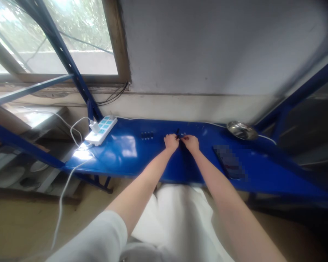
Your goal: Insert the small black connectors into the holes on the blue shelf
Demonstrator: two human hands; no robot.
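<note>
While both forearms reach up from the lower edge of the frame, the two hands meet near the centre, just above a blue table (131, 160). The left hand (171, 142) is curled around a small dark object (178, 131), whose upper end sticks out past the fingers, a little right of the frame's centre. The right hand (191, 143) is just beside it, its fingertips drawn together towards that object; whether they pinch anything is too small to tell.

Just above the right hand, a few small white pieces (183, 134) lie on the table. Left of the left hand, near the middle of the frame, small dark pieces (147, 135) sit side by side in a short row.

In the left part of the frame, a white power strip (104, 129) lies tilted along the table's end, with a white plug (94, 126) in it. A white cable (61, 203) hangs down towards the lower left. Right of centre, a dark flat item (228, 160), blurred into blocks, lies near the table's front edge. Above it, a shiny metal bowl (242, 130) rests by the back edge. A window (82, 32) fills the upper left.
</note>
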